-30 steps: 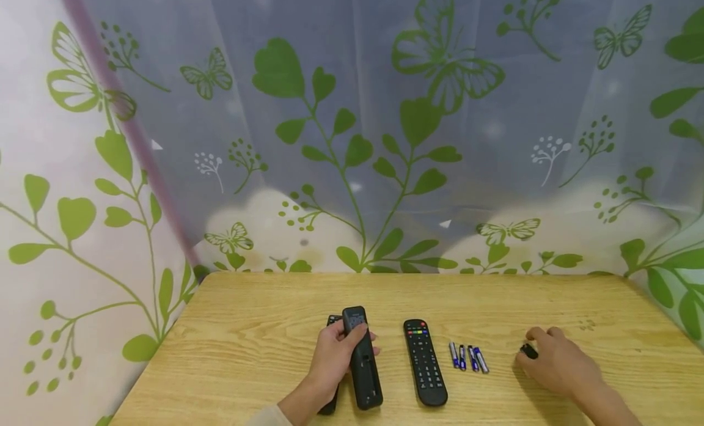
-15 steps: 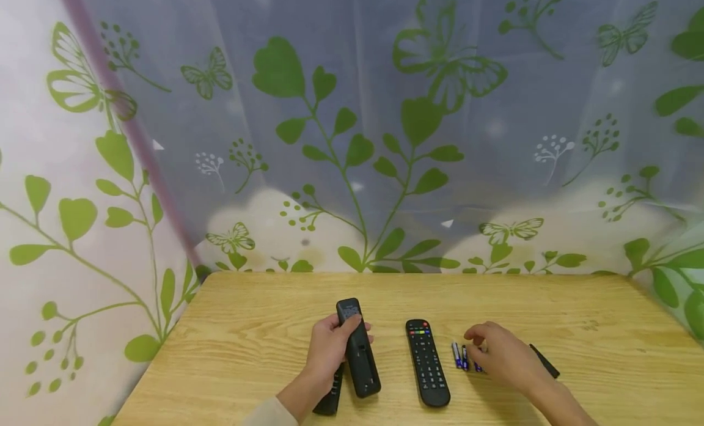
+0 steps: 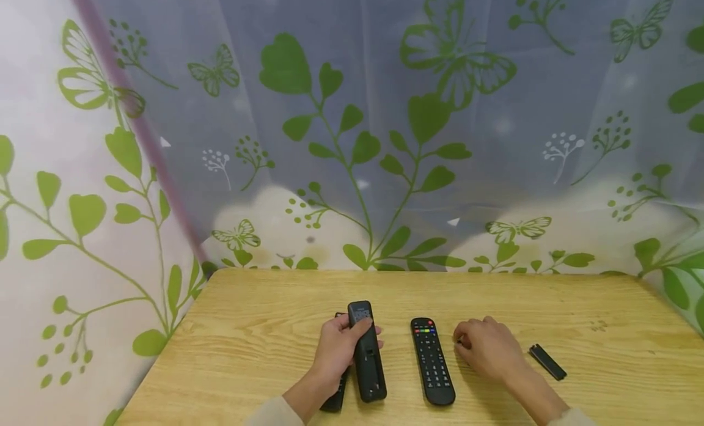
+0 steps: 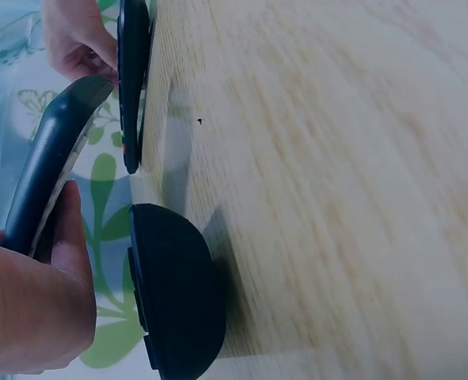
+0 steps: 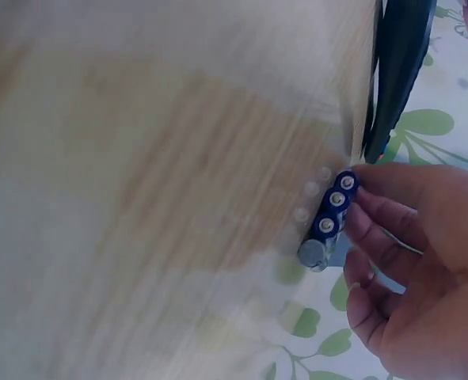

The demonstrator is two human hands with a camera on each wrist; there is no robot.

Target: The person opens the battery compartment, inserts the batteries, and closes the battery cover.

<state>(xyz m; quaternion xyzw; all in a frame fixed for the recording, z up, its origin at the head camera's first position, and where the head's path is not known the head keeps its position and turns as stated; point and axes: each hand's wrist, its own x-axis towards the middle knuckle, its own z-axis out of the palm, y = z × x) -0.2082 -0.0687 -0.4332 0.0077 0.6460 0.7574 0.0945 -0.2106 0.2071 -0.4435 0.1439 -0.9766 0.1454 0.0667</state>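
My left hand (image 3: 332,356) holds a black remote control (image 3: 368,371), back side up, thumb across its upper part. Its battery compartment lies uncovered. Seen from the left wrist, this remote (image 4: 55,162) is tilted above the table. My right hand (image 3: 492,352) is down at a row of several blue-and-silver batteries (image 5: 326,226). Thumb and index finger pinch the end battery (image 5: 347,181), nearest the middle remote. In the head view the hand hides most of the row. A small black battery cover (image 3: 547,360) lies to the right of that hand.
A second black remote (image 3: 337,401) lies under the left hand, partly hidden. Between the hands a third remote (image 3: 433,365) lies buttons up. The wooden table (image 3: 275,304) ends at a patterned curtain (image 3: 385,187) behind and at the left.
My right hand has let go of the battery cover, leaving it on the table, and has moved left to the batteries. My left hand keeps its hold on the remote.
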